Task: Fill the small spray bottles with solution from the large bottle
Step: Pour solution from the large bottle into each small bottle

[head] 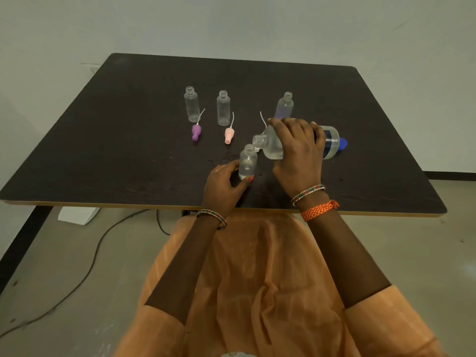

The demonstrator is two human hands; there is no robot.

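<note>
Clear large bottle, part-full, tipped over a small bottle holding little liquid

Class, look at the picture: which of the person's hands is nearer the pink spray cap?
Left. The left hand lies just below the pink spray cap; the right hand is farther, off to its right.

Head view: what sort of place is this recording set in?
Probably a bare indoor recording room, not a kitchen: a plain dark table against a blank white wall, and a cable on the floor beneath.
</note>
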